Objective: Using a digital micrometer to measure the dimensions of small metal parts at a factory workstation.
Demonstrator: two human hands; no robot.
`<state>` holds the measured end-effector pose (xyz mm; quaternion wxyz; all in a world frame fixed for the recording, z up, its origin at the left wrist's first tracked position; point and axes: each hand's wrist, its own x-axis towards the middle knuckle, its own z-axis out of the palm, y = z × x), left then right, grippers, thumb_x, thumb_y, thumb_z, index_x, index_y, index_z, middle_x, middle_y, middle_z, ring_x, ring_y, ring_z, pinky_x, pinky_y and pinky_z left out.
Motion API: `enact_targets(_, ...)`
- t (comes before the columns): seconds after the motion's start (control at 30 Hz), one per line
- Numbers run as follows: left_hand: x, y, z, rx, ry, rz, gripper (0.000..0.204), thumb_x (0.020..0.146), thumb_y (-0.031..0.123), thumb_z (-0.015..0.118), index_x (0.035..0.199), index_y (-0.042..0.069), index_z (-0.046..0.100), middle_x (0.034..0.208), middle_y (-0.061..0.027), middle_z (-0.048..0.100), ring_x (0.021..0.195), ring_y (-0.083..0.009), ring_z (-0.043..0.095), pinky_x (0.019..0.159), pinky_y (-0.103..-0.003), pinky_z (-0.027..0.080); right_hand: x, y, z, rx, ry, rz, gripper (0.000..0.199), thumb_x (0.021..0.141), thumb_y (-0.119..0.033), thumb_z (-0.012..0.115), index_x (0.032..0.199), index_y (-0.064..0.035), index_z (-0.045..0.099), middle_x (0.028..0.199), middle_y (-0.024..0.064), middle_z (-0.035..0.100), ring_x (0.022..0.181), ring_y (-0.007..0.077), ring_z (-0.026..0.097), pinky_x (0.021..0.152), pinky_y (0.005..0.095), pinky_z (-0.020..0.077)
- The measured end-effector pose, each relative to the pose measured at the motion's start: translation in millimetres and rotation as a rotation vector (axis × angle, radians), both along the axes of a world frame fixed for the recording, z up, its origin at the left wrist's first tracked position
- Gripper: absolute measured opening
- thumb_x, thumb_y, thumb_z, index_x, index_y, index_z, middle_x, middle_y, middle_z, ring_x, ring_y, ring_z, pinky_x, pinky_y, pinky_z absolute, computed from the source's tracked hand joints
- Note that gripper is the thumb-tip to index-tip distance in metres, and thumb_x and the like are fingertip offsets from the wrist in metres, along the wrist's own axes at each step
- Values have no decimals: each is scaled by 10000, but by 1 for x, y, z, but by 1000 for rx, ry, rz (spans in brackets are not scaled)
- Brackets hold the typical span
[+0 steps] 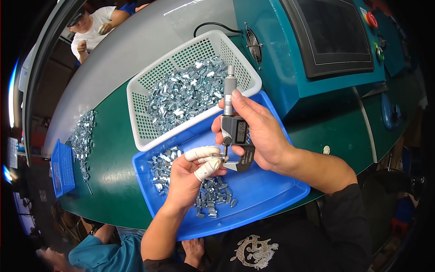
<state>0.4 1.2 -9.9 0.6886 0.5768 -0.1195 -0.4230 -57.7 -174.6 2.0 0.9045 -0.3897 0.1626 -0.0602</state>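
My right hand (267, 136) is wrapped round a digital micrometer (235, 136), its thumb on the grey barrel and its small display lit. My left hand (183, 183), with white finger cots on its fingertips, pinches a small metal piece (223, 157) at the micrometer's jaws. Fingers partly hide that piece. Both hands are above a blue tray (272, 192), where several shiny metal pieces (210, 195) lie loose on the left side. Just behind stands a white mesh basket (136, 115), heaped with similar pieces (190, 90).
At right stands a teal machine (283, 77) with a dark screen (335, 31) and red button (371, 19). More pieces (82, 140) lie by a small blue basket (62, 168) at left. One person (97, 31) is across the table; another in teal (113, 254) is lower left.
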Motion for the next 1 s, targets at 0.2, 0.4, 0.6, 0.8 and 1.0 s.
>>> enact_targets(0.2, 2, 2, -1, -25, 6, -19, 224, 821, 27, 650, 1036, -24, 615, 956, -119, 653, 844, -188, 646, 754, -319, 564, 1, -2, 3, -22, 15, 49, 369, 958, -435, 421, 1042, -82, 490, 805, 88, 613, 644, 115, 623, 379, 189, 398)
enact_targets(0.4, 5, 3, -8, 57, -109, -59, 202, 821, 20, 650, 1014, -25, 616, 911, -102, 661, 796, -166, 643, 731, -303, 539, -3, -2, 3, -18, -12, 63, 418, 962, -451, 393, 1069, -61, 498, 806, 78, 613, 647, 107, 622, 377, 183, 389)
enact_targets(0.6, 33, 0, 8, 42, -393, 392, 365, 841, 10, 623, 1186, -29, 513, 930, -116, 649, 790, -156, 631, 681, -286, 546, -4, 2, 7, -68, 22, 59, 446, 960, -456, 394, 1101, -46, 497, 806, 95, 608, 645, 125, 622, 379, 199, 396)
enact_targets(0.8, 42, 20, 0, 519, -880, 223, 210, 808, 49, 677, 1002, -25, 645, 765, -77, 659, 680, -96, 617, 558, -243, 493, -2, 2, 3, -41, 23, 42, 429, 966, -444, 385, 1101, -51, 488, 801, 100, 603, 652, 132, 614, 378, 201, 395)
enact_targets(1.0, 43, 19, 3, 1031, -1108, 84, 170, 708, 179, 725, 807, 43, 698, 648, -120, 651, 584, -284, 627, 585, -370, 490, 2, -1, 4, -39, 26, 45, 437, 966, -439, 384, 1103, -34, 477, 799, 109, 605, 653, 147, 613, 377, 208, 395)
